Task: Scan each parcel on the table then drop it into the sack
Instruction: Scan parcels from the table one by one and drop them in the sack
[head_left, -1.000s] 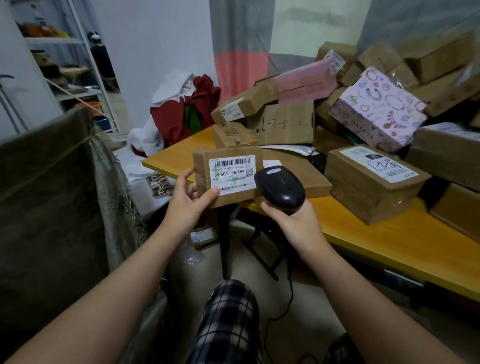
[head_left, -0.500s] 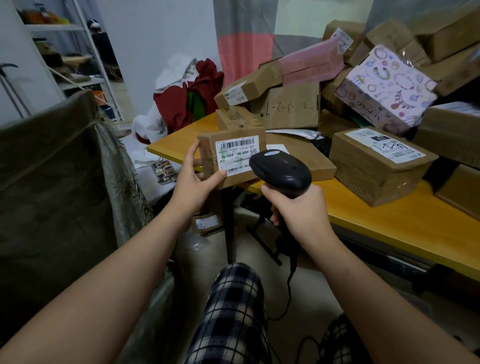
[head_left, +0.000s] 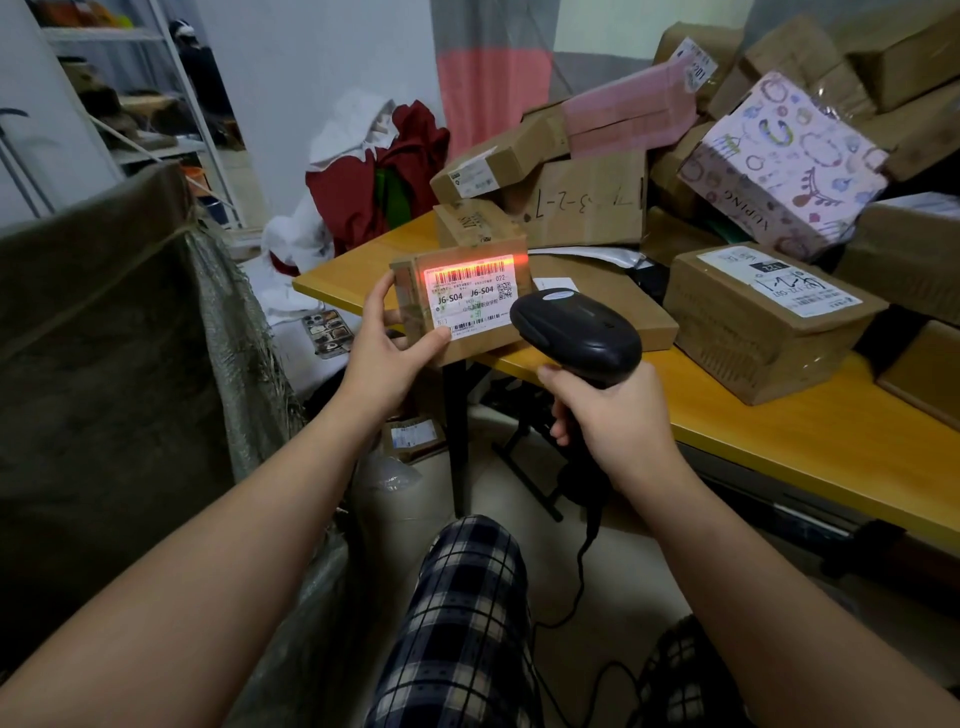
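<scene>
Gripping a small brown cardboard parcel (head_left: 410, 291) at the edge of the yellow worktop (head_left: 779, 447), L hand (head_left: 387, 353) shows its white label (head_left: 470, 301): "J6-S04", smaller print illegible. R hand (head_left: 613, 421) wraps black handheld scanner (head_left: 576, 332), handle mostly hidden.

Parcel (head_left: 462, 304) I'm holding: label reads J6-S04 twice, plus 022. Patterned box (head_left: 784, 166): XUPING, upside down. Box behind (head_left: 582, 202): handwritten, roughly 7-3-2-7. Right box (head_left: 769, 322): 122.
</scene>
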